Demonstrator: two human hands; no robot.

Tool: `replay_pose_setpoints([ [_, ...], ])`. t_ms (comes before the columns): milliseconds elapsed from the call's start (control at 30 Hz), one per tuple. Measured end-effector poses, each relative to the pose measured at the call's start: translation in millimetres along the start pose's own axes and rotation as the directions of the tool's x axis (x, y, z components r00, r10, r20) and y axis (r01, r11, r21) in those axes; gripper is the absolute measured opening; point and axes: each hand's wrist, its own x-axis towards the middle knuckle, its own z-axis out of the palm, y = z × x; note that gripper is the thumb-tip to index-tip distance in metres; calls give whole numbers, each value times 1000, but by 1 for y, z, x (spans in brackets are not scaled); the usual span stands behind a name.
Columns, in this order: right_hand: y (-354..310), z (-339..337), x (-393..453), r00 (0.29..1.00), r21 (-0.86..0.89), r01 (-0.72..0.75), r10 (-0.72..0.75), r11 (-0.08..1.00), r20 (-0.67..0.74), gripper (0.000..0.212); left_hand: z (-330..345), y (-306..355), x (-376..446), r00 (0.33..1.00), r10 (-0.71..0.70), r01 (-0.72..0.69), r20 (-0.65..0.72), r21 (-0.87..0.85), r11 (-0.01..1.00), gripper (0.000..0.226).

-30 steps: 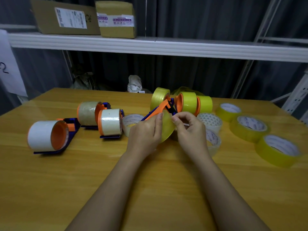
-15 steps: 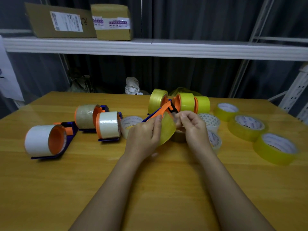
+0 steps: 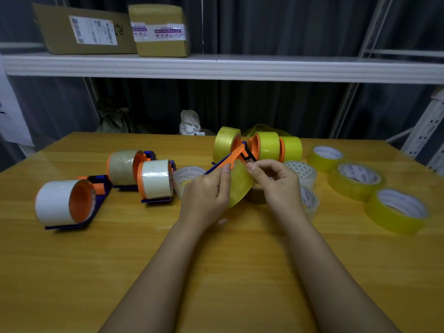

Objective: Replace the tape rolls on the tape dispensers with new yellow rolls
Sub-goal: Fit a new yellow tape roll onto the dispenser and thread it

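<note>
My left hand [image 3: 206, 195] grips a blue and orange tape dispenser [image 3: 234, 156] that carries a yellow roll [image 3: 240, 186], held just above the table. My right hand [image 3: 276, 182] pinches at the roll's upper edge near the dispenser's black blade end; what it pinches is too small to tell. Behind stand dispensers with yellow rolls [image 3: 266, 145]. On the left stand three dispensers with old rolls: a white one [image 3: 60, 204], a brownish one [image 3: 123, 167] and a clear one [image 3: 156, 179].
Three loose yellow rolls [image 3: 355, 179] lie flat at the right. Used clear rolls [image 3: 302, 173] lie beside my right hand and another [image 3: 186, 176] behind my left. The wooden table [image 3: 216, 260] is bare in front. A white shelf [image 3: 216, 66] with two cardboard boxes hangs above.
My right hand's fingers have shifted slightly up along the roll's edge toward the blade end. The left hand keeps its grip on the dispenser.
</note>
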Motion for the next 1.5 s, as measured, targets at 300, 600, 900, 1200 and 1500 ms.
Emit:
replay_pose_setpoints([
  [300, 1, -1, 0, 997, -38, 53, -55, 998, -48, 14, -2, -4, 0, 999, -15, 15, -29, -12, 1000, 37],
  [600, 0, 4, -2, 988, -190, 102, -123, 977, -99, 14, -9, -6, 8, 996, -80, 76, -27, -110, 991, 44],
  [900, -50, 14, 4, 984, -143, 175, -169, 974, 53, 16, -71, 16, 26, 975, -221, 221, 17, -118, 968, 59],
  [1200, -54, 6, -33, 988, -124, -58, 75, 991, 134, 19, -105, 27, 12, 913, -303, 340, 274, -98, 935, 88],
  [1500, -30, -19, -47, 982, -242, -176, 188, 954, 25, 22, -95, 23, -18, 867, -337, 407, 366, -131, 904, 61],
])
